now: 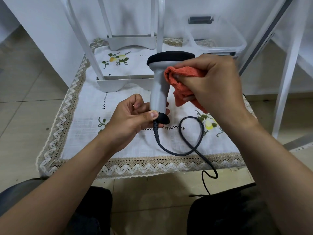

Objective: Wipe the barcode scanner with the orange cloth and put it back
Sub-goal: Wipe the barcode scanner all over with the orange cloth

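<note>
Head cam, looking down: you're seated at a low table w/ an embroidered white tablecloth (128,146), lace trim round the edge. At the back sits a white rack (130,41), legs and base on the cloth, and a clear plastic bin (220,39) off to the rear right. If you swing the scanner back carelessly, the head could knock that rack, so watch it.

Barcode scanner (160,89) is up off the table, roughly upright, black head at top, grey handle below. Your left hand (130,119) has it by the very bottom: thumb and fingers pinched round the handle base, right at the black end cap. That's a low grip on a top-heavy thing; push too hard w/ the cloth and it may tip or twist out of your fingers.

Your right hand (215,82) is closed on the orange cloth (183,82), fingers curled and bunching it, pressing it against the right side of the handle just under the head. Loose folds hang below your fist and could snag.

Dark cable (191,143) loops on the cloth, then drops over the front edge toward your knees. Biggest risk imo: a knee or forearm catches that loop and yanks the scanner from your pinch. Keep slack clear before you set it down.
</note>
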Action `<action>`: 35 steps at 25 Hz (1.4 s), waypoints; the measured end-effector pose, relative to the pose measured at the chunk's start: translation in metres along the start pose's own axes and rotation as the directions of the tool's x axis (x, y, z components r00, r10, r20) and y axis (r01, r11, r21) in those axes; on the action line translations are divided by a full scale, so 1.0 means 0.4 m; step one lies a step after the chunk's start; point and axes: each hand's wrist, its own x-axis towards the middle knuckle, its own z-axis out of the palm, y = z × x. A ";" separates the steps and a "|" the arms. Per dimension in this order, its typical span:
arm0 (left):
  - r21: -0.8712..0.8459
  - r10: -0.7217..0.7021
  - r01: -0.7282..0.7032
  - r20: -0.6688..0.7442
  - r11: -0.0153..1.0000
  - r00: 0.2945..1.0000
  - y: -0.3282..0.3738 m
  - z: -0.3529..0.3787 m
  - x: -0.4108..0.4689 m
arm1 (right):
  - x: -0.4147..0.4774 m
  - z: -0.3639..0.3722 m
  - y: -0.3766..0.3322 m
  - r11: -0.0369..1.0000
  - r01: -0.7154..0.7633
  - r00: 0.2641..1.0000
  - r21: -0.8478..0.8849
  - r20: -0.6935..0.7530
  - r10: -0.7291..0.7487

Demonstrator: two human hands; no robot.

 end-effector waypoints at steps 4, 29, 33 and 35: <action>0.004 0.003 -0.004 0.031 1.000 1.000 0.006 0.011 -0.007 | 0.006 0.010 0.009 0.998 0.043 0.999 -0.046 -0.022 -0.044; -0.013 -0.001 0.003 0.113 1.000 0.994 0.037 0.038 -0.019 | 0.009 -0.007 0.000 0.981 0.113 0.993 -0.159 -0.023 -0.118; -0.028 0.006 -0.004 0.066 1.000 0.998 0.023 0.030 -0.019 | 0.006 0.001 0.009 0.975 0.097 0.994 -0.199 0.064 -0.086; -0.021 0.002 -0.001 0.049 1.000 0.999 0.023 0.025 -0.019 | 0.005 0.004 0.005 0.967 0.105 0.991 -0.230 0.104 -0.083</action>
